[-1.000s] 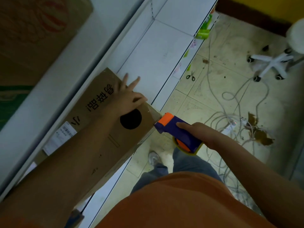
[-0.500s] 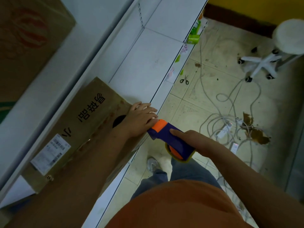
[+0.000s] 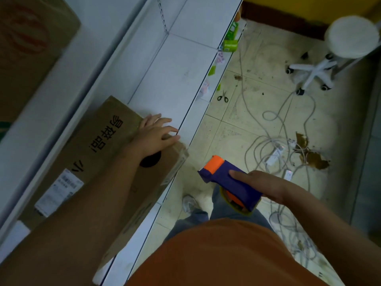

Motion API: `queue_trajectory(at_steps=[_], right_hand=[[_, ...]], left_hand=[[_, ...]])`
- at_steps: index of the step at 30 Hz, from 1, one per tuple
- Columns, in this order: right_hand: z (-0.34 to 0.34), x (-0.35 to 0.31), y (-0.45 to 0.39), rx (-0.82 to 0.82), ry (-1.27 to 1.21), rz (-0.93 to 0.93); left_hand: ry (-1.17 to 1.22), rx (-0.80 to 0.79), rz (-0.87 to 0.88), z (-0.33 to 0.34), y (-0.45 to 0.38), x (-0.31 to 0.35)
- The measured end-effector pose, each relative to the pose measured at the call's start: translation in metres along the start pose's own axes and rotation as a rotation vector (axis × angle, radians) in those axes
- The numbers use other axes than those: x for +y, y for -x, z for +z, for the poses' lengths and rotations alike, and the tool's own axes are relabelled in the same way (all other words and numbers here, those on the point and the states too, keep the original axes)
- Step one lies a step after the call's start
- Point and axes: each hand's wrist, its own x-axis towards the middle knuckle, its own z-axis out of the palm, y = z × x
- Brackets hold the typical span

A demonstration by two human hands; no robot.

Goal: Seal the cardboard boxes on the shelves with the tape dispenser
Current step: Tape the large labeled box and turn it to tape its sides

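While the left hand point(image 3: 153, 136) lies flat with fingers spread on the far end of the cardboard box point(image 3: 99, 153), which sits on the white shelf point(image 3: 175, 79), the right hand point(image 3: 262, 185) grips the purple-and-orange tape dispenser point(image 3: 228, 181) just right of the box, off it, above the floor.

Matt cardboard box point(image 3: 99, 145); glossy plastic tape dispenser point(image 3: 228, 182).
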Motion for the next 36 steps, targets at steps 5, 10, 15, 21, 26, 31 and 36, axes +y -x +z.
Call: queue_trajectory(at_steps=[5, 10, 15, 21, 26, 31, 36], right_hand=[[0.013, -0.014, -0.026, 0.089, 0.115, 0.061], [0.036, -0.063, -0.072, 0.232, 0.377, 0.017], [0.059, -0.053, -0.109, 0.373, 0.732, 0.100], [0.084, -0.027, -0.118, 0.359, 0.517, 0.045], [0.068, -0.029, -0.116, 0.466, 0.427, 0.036], [0.049, -0.031, -0.109, 0.525, 0.373, 0.033], [0.041, -0.026, -0.101, 0.531, 0.324, 0.015]], left_hand=[[0.019, 0.010, -0.017, 0.002, -0.002, 0.003], [0.041, 0.034, -0.019, 0.005, -0.005, 0.003], [0.035, 0.017, -0.016, 0.003, -0.012, 0.002], [0.005, 0.009, -0.008, -0.001, -0.023, 0.005], [-0.031, -0.055, -0.005, -0.003, -0.010, 0.002], [-0.121, 0.010, 0.077, -0.001, 0.005, 0.018], [-0.125, 0.172, 0.429, 0.024, 0.016, 0.036]])
